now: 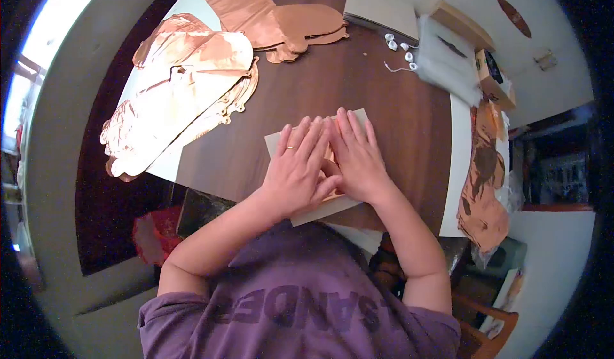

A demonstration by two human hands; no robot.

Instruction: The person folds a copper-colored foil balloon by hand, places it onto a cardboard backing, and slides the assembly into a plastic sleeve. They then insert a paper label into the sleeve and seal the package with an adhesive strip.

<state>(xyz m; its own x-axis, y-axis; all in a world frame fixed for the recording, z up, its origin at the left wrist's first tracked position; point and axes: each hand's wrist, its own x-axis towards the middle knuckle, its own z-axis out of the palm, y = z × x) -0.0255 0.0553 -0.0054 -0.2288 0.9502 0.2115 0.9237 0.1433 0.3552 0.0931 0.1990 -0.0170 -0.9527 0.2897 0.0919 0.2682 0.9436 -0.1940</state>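
My left hand lies flat with its fingers stretched out, a ring on one of them. Beside it, my right hand is also flat, fingers extended and the thumbs close together. Both palms press on a copper-coloured foil piece, mostly hidden beneath them. Under that is a pale grey square board, set at an angle near the table's front edge. Neither hand is wrapped around anything.
Flat copper foil shapes, like deflated foil balloons, lie at the back and left of the brown table. A flat grey box, small white coils, a clear plastic bag and another foil shape are on the right.
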